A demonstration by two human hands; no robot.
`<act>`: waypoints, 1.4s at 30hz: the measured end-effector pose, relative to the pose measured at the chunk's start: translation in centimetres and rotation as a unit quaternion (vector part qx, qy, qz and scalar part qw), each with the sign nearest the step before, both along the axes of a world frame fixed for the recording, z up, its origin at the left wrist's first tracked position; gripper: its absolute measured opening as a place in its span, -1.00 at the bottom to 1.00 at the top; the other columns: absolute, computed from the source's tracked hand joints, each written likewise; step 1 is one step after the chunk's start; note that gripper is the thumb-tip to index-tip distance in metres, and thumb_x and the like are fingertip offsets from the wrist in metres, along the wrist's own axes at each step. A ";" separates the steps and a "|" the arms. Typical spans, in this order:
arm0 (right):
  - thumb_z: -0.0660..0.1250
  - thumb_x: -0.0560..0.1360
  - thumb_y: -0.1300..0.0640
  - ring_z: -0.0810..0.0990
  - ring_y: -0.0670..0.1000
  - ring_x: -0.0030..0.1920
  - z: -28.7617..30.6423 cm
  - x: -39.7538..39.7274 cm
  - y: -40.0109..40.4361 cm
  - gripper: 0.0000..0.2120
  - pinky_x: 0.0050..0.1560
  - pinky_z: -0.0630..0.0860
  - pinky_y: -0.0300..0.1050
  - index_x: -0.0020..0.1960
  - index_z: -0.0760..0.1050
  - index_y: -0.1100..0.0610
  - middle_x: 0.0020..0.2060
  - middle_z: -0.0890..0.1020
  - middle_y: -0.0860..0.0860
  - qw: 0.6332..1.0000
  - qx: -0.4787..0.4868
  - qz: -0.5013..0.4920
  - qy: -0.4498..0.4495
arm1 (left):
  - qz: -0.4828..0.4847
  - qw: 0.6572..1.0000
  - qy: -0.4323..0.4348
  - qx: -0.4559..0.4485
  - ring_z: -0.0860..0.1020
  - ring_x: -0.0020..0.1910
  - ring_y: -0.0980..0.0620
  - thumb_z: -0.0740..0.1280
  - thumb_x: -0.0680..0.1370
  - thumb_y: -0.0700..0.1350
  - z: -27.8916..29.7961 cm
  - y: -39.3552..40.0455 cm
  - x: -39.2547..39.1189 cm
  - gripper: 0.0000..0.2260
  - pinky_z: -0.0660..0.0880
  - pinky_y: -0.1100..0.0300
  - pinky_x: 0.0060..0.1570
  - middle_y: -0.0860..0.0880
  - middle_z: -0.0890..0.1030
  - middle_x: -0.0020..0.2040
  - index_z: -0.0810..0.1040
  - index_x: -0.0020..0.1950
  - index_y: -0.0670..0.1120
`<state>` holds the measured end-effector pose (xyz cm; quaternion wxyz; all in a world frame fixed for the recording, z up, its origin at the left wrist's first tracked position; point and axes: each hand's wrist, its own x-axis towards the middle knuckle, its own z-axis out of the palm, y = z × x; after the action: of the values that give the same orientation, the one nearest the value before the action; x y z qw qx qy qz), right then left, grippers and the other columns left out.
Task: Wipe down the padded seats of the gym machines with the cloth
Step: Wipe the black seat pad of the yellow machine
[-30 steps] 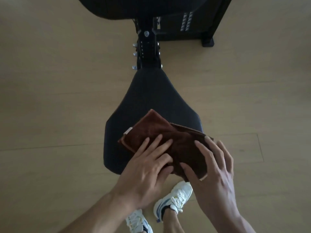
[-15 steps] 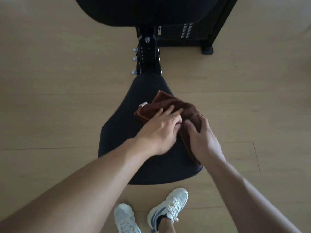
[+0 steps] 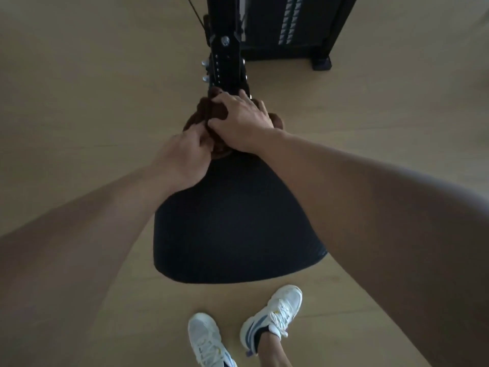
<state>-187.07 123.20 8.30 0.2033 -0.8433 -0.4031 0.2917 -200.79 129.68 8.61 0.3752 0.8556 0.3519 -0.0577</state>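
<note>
A black padded seat (image 3: pixel 232 221) fills the middle of the view, narrowing toward the machine's post. A bunched brown cloth (image 3: pixel 215 112) lies on the seat's narrow far end, right against the post. My right hand (image 3: pixel 242 120) covers the cloth from above, thumb and fingers curled round the bunch. My left hand (image 3: pixel 185 157) sits just nearer on the left and pinches the cloth's near edge with bent fingers. Most of the cloth is hidden under both hands.
The black adjustment post (image 3: pixel 225 46) with silver knobs rises just beyond the cloth. A weight stack and frame foot (image 3: pixel 320 62) stand at the back right. Light wooden floor (image 3: pixel 79 102) surrounds the seat. My white shoes (image 3: pixel 270 319) stand below the seat's near edge.
Both hands have pushed the cloth from the seat's near end up to its narrow far end by the post. The cloth has bunched up and my arms have stretched out.
</note>
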 end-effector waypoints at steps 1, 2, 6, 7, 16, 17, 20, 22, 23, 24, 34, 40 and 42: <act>0.24 0.56 -0.10 0.16 0.08 0.59 0.2 -0.3 0.1 -0.47 0.59 -0.01 0.12 0.52 0.32 -0.09 0.51 0.38 0.00 1.000 -0.004 0.027 -0.007 | 0.018 1.000 -0.012 -0.008 0.55 0.16 -0.14 0.13 0.64 -0.05 -0.1 -0.1 -0.9 -0.75 0.45 -0.03 0.15 -0.08 0.63 0.16 0.55 0.20 0.04; 0.25 0.56 -0.11 0.23 0.10 0.55 0.4 -0.8 0.2 -0.50 0.57 0.05 0.08 0.49 0.35 -0.11 0.48 0.40 0.03 0.999 -0.005 0.046 -0.005 | 0.046 0.998 -0.032 -0.023 0.56 0.13 -0.10 0.17 0.59 -0.05 -0.1 -0.3 -1.8 -0.79 0.44 0.03 0.11 -0.05 0.65 0.10 0.59 0.08 0.06; 0.28 0.53 -0.14 0.13 0.22 0.58 1.3 -4.7 -0.5 -0.51 0.54 0.09 0.10 0.45 0.39 -0.16 0.50 0.33 0.07 0.996 -0.008 0.081 0.037 | 0.164 0.978 -0.082 -0.104 0.55 0.09 -0.09 0.22 0.46 -0.02 0.9 -2.2 -6.3 -0.85 0.39 0.01 0.13 -0.03 0.65 -0.02 0.56 -0.24 0.05; 0.28 0.53 -0.13 0.11 0.19 0.59 1.6 -6.0 -1.0 -0.51 0.56 0.05 0.08 0.45 0.39 -0.14 0.51 0.32 0.08 0.994 -0.014 0.089 0.055 | 0.180 0.974 -0.081 -0.116 0.55 0.10 -0.10 0.22 0.45 -0.01 1.3 -2.6 -7.7 -0.84 0.38 -0.05 0.16 -0.04 0.65 -0.01 0.56 -0.25 0.06; 0.32 0.52 0.17 0.18 0.03 0.58 8.8 -16.5 -11.0 -0.48 0.55 0.02 -0.18 0.47 0.44 -0.05 0.54 0.38 -0.01 0.982 -0.031 0.013 0.188 | 0.100 0.988 -0.012 -0.121 0.46 0.33 -0.08 0.26 0.48 0.05 4.2 -11.9 -17.9 -0.85 0.44 -0.19 0.25 0.02 0.52 0.30 0.58 -0.22 0.08; 0.32 0.49 0.20 0.35 0.02 0.49 9.5 -17.3 -12.2 -0.50 0.51 0.19 -0.19 0.41 0.49 -0.06 0.44 0.49 -0.03 0.978 -0.038 -0.018 0.204 | 0.097 0.985 -0.011 -0.140 0.46 0.34 -0.08 0.28 0.49 0.05 5.0 -13.4 -18.4 -0.86 0.44 -0.17 0.26 0.04 0.53 0.27 0.57 -0.23 0.10; 0.35 0.42 0.28 0.64 -0.11 -0.05 11.8 -18.8 -15.9 -0.57 -0.11 0.51 -0.44 0.19 0.64 -0.10 0.01 0.66 -0.15 0.942 -0.033 -0.179 0.282 | 0.180 0.949 -0.011 -0.258 0.57 0.16 -0.06 0.33 0.43 0.08 9.5 -17.4 -19.1 -0.86 0.47 0.00 0.15 0.08 0.66 0.05 0.62 -0.21 0.06; 0.44 0.37 0.32 0.65 -0.07 -0.08 13.9 -19.5 -18.2 -0.58 -0.11 0.56 -0.36 0.07 0.67 -0.14 -0.06 0.67 -0.17 0.903 0.014 -0.278 0.328 | 0.300 0.875 -0.028 -0.380 0.60 0.04 -0.07 0.34 0.49 0.00 13.1 -18.8 -18.9 -0.82 0.48 0.03 0.11 0.00 0.70 -0.06 0.66 -0.07 -0.07; 0.48 0.35 0.33 0.67 -0.01 -0.05 14.8 -19.9 -19.1 -0.57 -0.04 0.62 -0.24 0.02 0.68 -0.16 -0.06 0.68 -0.13 0.884 0.044 -0.316 0.342 | 0.369 0.819 -0.044 -0.436 0.62 0.06 -0.11 0.32 0.56 -0.06 14.1 -19.2 -18.8 -0.81 0.49 -0.05 0.19 -0.08 0.70 -0.03 0.64 0.01 -0.15; 0.52 0.33 0.34 0.68 0.03 -0.02 15.8 -20.4 -20.0 -0.55 0.01 0.66 -0.10 0.00 0.68 -0.17 -0.05 0.69 -0.10 0.866 0.068 -0.346 0.355 | 0.427 0.768 -0.044 -0.474 0.62 0.09 -0.14 0.30 0.61 -0.08 15.2 -19.4 -18.8 -0.80 0.47 -0.16 0.26 -0.14 0.68 0.02 0.60 0.07 -0.19; 0.65 0.21 0.15 0.70 0.09 0.15 24.6 -24.2 -27.0 -0.19 0.19 0.60 0.12 0.39 0.47 -0.19 0.12 0.73 -0.01 0.741 0.208 -0.459 0.445 | 0.360 0.630 -0.012 -0.688 0.66 0.12 -0.24 0.28 0.60 0.16 23.9 -20.2 -17.3 -0.57 0.57 -0.15 0.14 -0.24 0.68 0.16 0.71 0.16 -0.15; 0.53 0.45 0.28 0.74 0.11 0.01 28.0 -24.5 -32.6 -0.81 0.13 0.63 0.05 0.02 0.74 0.08 -0.05 0.76 0.13 0.754 0.203 -0.470 0.411 | 0.320 0.696 -0.053 -0.640 0.61 0.19 -0.16 0.32 0.60 -0.13 26.3 -23.1 -14.9 -0.66 0.55 -0.05 0.10 -0.13 0.64 0.25 0.56 0.38 -0.06; 0.52 0.48 0.14 0.71 0.09 -0.07 28.7 -24.1 -34.8 -0.94 0.03 0.61 0.03 -0.06 0.75 0.09 -0.13 0.76 0.13 0.753 0.196 -0.503 0.376 | 0.308 0.720 -0.062 -0.619 0.63 0.15 -0.13 0.35 0.57 -0.19 27.2 -24.4 -14.0 -0.67 0.55 -0.02 0.03 -0.11 0.67 0.23 0.60 0.34 -0.02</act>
<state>-211.17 88.36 36.99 0.6165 -0.6883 0.1398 0.3559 -214.82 105.25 35.77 0.8393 0.2789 0.4577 -0.0915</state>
